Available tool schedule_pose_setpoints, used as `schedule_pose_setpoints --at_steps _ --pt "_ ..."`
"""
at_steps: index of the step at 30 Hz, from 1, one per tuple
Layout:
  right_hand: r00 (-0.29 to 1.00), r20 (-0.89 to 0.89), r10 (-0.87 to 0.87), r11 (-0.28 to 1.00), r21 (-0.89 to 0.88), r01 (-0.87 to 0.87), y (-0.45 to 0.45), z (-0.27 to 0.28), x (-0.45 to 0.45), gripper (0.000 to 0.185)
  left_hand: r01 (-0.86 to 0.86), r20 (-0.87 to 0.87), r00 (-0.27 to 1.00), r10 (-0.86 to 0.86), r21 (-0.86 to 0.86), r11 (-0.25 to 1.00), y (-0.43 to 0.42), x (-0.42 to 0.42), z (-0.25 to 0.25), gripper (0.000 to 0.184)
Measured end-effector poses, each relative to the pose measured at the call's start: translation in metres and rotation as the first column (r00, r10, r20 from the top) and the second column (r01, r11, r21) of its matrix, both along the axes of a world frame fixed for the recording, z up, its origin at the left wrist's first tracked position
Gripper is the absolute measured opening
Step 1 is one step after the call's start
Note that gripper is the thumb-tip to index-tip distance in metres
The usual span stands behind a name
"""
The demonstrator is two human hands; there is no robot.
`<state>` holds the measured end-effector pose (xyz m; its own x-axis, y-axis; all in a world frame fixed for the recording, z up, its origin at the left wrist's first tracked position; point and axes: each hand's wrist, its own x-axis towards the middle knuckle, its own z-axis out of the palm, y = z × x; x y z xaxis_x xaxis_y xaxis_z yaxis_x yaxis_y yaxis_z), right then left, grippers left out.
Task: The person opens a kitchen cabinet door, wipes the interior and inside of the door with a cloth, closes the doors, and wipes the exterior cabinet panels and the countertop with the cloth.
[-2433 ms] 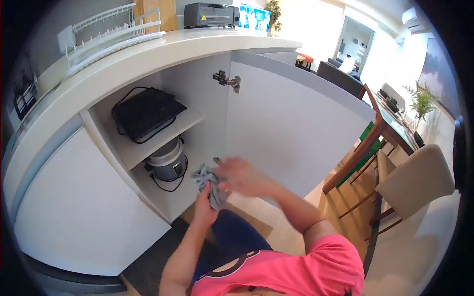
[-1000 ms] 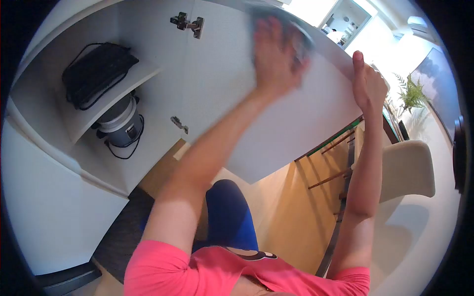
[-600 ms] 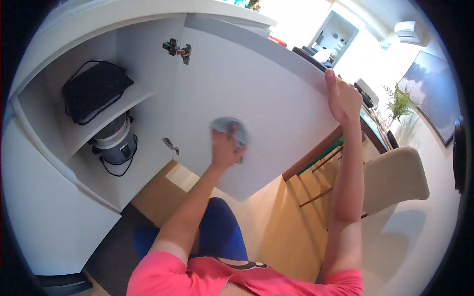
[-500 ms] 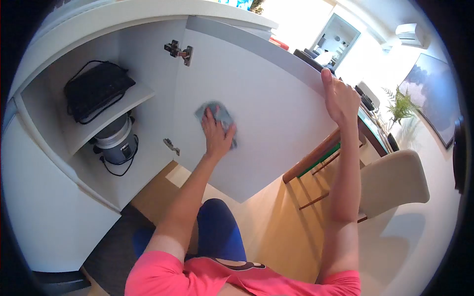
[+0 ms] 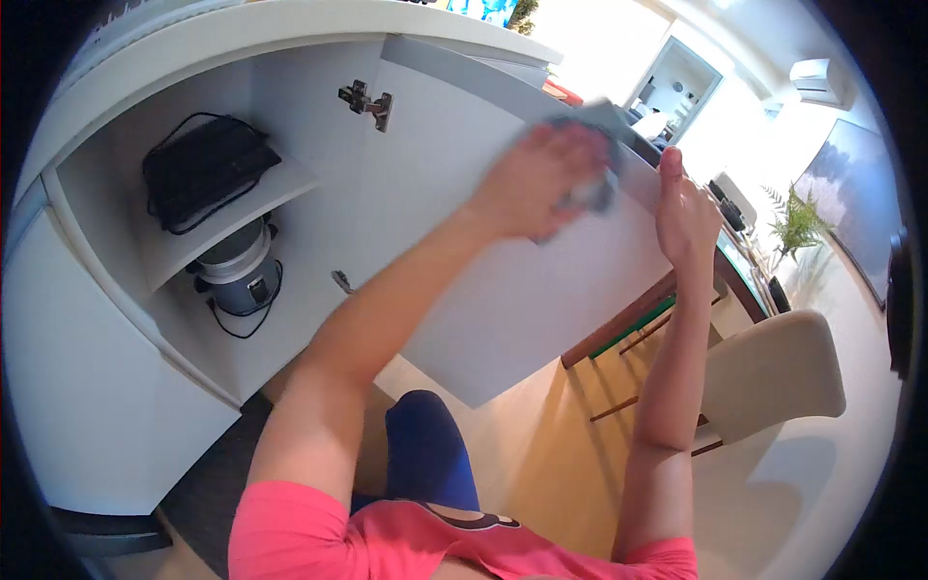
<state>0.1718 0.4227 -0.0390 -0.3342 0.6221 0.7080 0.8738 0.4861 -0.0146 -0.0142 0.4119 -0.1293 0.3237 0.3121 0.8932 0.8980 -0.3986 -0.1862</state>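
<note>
A white cabinet door [image 5: 464, 319] stands swung out on its metal hinges [image 5: 367, 104]. My left hand [image 5: 551, 179], smeared by motion, is at the upper part of the door's inner face, near the top edge. It holds a grey-blue cloth [image 5: 601, 121], which shows around the fingers and sticks up past that edge. At the door's far upper corner, my right hand [image 5: 688, 222] grips the edge with the thumb up. The fingers behind the door are partly hidden.
Inside the cabinet, a black appliance [image 5: 208, 169] with a cord lies on the shelf [image 5: 290, 188]. A grey and black appliance [image 5: 242, 275] with a cord stands below. A beige chair [image 5: 773, 372] and a table are at the right, beyond the door.
My left hand has moved with the cloth from the middle of the door up and right to near its top edge. My right hand keeps its grip on the door.
</note>
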Motion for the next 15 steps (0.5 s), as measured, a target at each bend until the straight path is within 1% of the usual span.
schedule_pose_setpoints --at_steps 1,2,4,7,8,10,11,12,13,14,15 --pt "1.000 0.001 0.009 1.000 -0.014 -0.009 0.000 0.001 0.002 0.085 -0.054 0.158 0.986 0.054 -0.006 0.999 0.000 -0.020 -0.001 0.055" --pt "1.000 -0.006 0.018 0.999 -0.028 -0.018 0.001 0.002 0.003 0.085 -0.106 0.305 0.946 0.107 -0.019 0.994 0.002 -0.042 -0.002 0.054" --pt "1.000 0.027 0.010 1.000 -0.027 -0.009 -0.002 0.002 0.002 0.085 -0.288 0.517 0.833 0.195 0.107 0.952 0.024 -0.088 -0.020 0.054" --pt "0.998 0.065 -0.021 0.999 -0.043 0.024 -0.018 0.004 -0.006 0.085 -0.196 0.724 0.689 0.043 0.128 0.972 0.026 -0.097 -0.020 0.056" --pt "0.997 0.074 -0.035 0.998 -0.054 0.039 -0.024 0.004 -0.008 0.085 -0.145 0.755 0.655 0.001 0.124 0.982 0.029 -0.083 -0.017 0.059" --pt "0.999 0.030 -0.011 0.999 -0.040 0.012 -0.030 0.001 -0.006 0.085 -0.208 0.533 0.838 0.114 0.120 0.971 0.016 -0.027 -0.015 0.059" --pt "1.000 0.007 0.000 1.000 -0.028 0.001 -0.031 0.001 -0.006 0.085 -0.114 0.364 0.928 0.073 0.092 0.989 0.004 0.002 -0.014 0.056" --pt "1.000 -0.024 0.006 1.000 -0.025 -0.007 -0.029 0.000 -0.004 0.086 0.094 0.345 0.934 -0.098 0.028 0.995 -0.012 0.031 -0.012 0.059" --pt "0.999 -0.053 0.011 1.000 -0.022 -0.012 -0.026 -0.001 -0.001 0.086 0.151 0.172 0.972 -0.159 0.060 0.987 -0.013 0.052 -0.017 0.058" --pt "0.997 -0.077 0.015 1.000 -0.018 -0.016 -0.024 -0.001 0.003 0.086 0.246 0.137 0.955 -0.265 0.138 0.959 -0.017 0.068 -0.020 0.060" --pt "0.999 -0.046 0.025 0.998 -0.052 -0.027 -0.023 0.001 0.005 0.086 0.223 0.094 0.969 -0.230 0.083 0.971 -0.016 0.062 -0.019 0.061"
